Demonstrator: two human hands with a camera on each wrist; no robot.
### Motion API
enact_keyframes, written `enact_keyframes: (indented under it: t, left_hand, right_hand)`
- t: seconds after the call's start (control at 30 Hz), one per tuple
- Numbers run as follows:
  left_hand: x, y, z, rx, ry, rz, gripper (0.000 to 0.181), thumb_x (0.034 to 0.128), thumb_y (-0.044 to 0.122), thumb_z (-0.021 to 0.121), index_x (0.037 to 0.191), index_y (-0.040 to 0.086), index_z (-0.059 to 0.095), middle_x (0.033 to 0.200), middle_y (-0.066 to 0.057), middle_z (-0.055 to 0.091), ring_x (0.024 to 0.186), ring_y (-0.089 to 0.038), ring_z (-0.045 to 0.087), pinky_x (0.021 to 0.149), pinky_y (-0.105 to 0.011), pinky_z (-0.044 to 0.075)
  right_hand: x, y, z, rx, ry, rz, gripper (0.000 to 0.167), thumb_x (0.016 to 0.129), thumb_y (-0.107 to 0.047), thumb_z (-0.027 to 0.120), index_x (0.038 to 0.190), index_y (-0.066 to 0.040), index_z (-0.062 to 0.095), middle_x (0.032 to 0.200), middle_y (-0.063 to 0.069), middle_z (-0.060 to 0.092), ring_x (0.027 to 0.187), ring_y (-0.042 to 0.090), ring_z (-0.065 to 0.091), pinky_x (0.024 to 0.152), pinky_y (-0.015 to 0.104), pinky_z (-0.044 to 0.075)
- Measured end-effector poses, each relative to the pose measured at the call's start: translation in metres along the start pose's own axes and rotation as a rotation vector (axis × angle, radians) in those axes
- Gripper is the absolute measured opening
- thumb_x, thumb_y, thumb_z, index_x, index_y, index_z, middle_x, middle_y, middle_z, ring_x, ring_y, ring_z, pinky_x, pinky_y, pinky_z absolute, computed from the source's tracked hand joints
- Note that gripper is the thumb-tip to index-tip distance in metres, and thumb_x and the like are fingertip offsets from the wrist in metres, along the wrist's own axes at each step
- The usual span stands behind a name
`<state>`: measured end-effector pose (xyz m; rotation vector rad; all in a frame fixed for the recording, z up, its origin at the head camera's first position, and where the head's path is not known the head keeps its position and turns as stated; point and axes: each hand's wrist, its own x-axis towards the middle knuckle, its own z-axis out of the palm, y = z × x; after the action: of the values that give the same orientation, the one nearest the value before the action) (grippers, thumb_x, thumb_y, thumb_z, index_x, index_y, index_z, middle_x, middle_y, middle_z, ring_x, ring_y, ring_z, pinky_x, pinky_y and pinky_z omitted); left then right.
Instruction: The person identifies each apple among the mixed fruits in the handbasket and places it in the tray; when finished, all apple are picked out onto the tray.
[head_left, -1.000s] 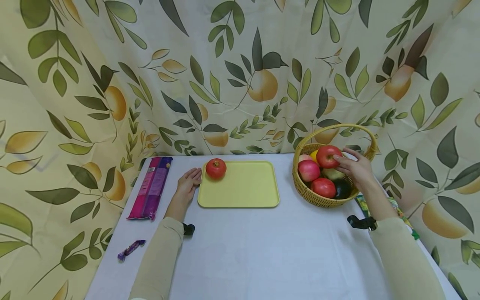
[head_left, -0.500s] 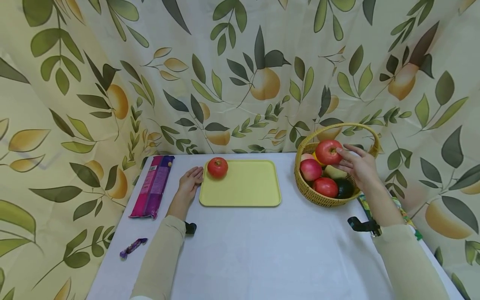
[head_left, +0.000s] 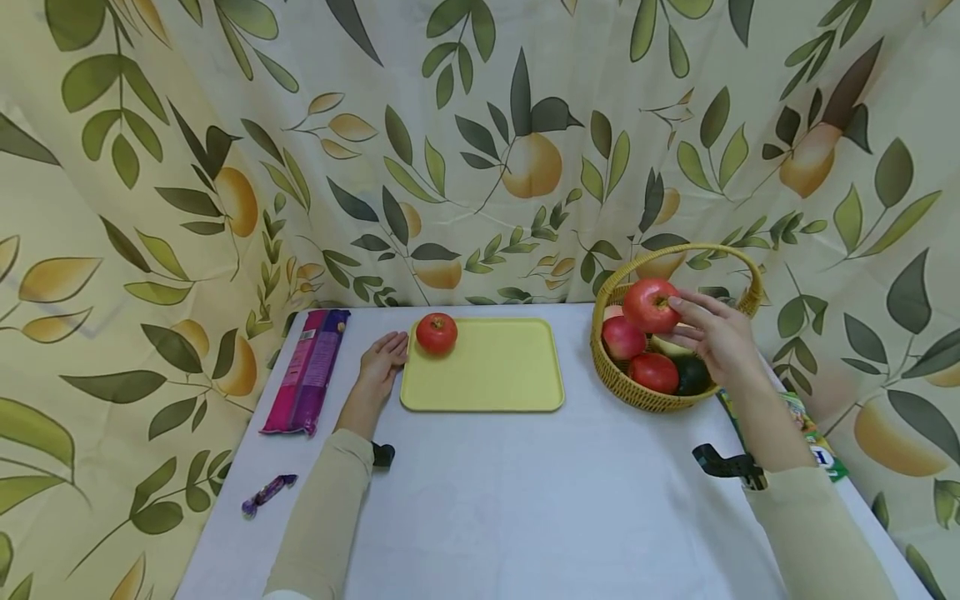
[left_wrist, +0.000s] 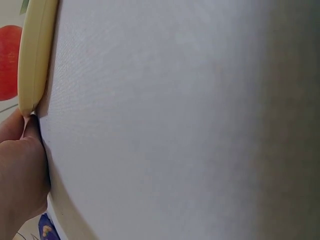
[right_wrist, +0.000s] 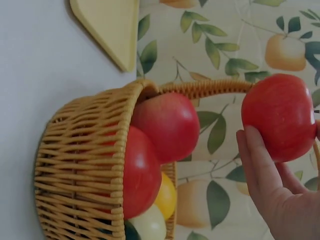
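My right hand holds a red tomato between thumb and fingertips, above the wicker basket. In the right wrist view the tomato is raised clear of the basket's contents. The basket holds a pinkish-red apple, another tomato, a dark green avocado, a pale green fruit and a yellow fruit. My left hand is at the left rim of the yellow tray, its thumb and fingers pinching the edge in the left wrist view. One tomato sits in the tray's upper left corner.
A pink and purple packet lies left of the tray, with a small wrapped candy nearer the front. A green printed packet lies partly under my right forearm. The basket's tall handle arches over its contents. A patterned curtain hangs behind.
My right hand has lifted the tomato slightly and tilted it, so its stem end faces more toward the front. The left hand and tray hold still; the view shifts a little.
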<state>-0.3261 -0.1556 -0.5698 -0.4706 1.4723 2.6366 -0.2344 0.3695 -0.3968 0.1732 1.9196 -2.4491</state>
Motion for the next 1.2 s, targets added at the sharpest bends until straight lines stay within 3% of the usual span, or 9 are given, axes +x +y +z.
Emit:
enact_keyframes:
  t: [0.17,0.33,0.63,0.93,1.2]
  left_hand:
    - [0.001,0.0,0.0,-0.005,-0.001,0.003,0.079,0.0882,-0.033,0.041,0.16,-0.004,0.03,0.162,-0.021,0.04,0.15,-0.03,0.04,0.118,-0.033,0.04]
    - [0.002,0.0,-0.001,0.004,0.005,-0.002,0.079,0.0881,-0.033,0.042,0.16,-0.003,0.03,0.162,-0.021,0.041,0.15,-0.029,0.04,0.118,-0.032,0.041]
    - [-0.001,0.002,0.001,-0.014,0.006,-0.012,0.079,0.0877,-0.033,0.04,0.16,-0.004,0.03,0.162,-0.022,0.04,0.15,-0.031,0.039,0.119,-0.034,0.039]
    - [-0.005,0.005,0.0,-0.019,-0.006,-0.019,0.08,0.0867,-0.034,0.041,0.16,-0.005,0.028,0.163,-0.023,0.039,0.151,-0.031,0.039,0.119,-0.034,0.039]
    - [-0.005,0.003,0.0,-0.02,-0.024,0.001,0.08,0.0871,-0.034,0.039,0.161,-0.006,0.026,0.163,-0.024,0.036,0.152,-0.032,0.036,0.12,-0.034,0.038]
  right_hand:
    - [-0.006,0.003,0.008,-0.025,-0.015,-0.015,0.02,0.099,-0.022,0.073,0.119,-0.019,0.074,0.121,-0.003,0.065,0.088,0.017,0.077,0.08,0.032,0.064]
    - [-0.012,0.008,0.018,-0.066,-0.029,-0.015,0.024,0.099,-0.025,0.073,0.122,-0.019,0.071,0.122,-0.005,0.064,0.089,0.014,0.076,0.08,0.03,0.063]
    - [-0.022,0.021,0.04,-0.043,-0.063,0.03,0.026,0.099,-0.022,0.074,0.124,-0.017,0.068,0.124,-0.002,0.063,0.092,0.018,0.077,0.083,0.034,0.063]
    - [-0.017,0.032,0.067,-0.054,-0.125,0.102,0.048,0.099,-0.024,0.074,0.143,-0.012,0.06,0.132,0.001,0.058,0.099,0.018,0.076,0.089,0.034,0.061]
    - [-0.005,0.043,0.091,-0.079,-0.158,0.099,0.038,0.099,-0.028,0.074,0.131,-0.01,0.064,0.13,0.006,0.059,0.095,0.02,0.076,0.088,0.033,0.062]
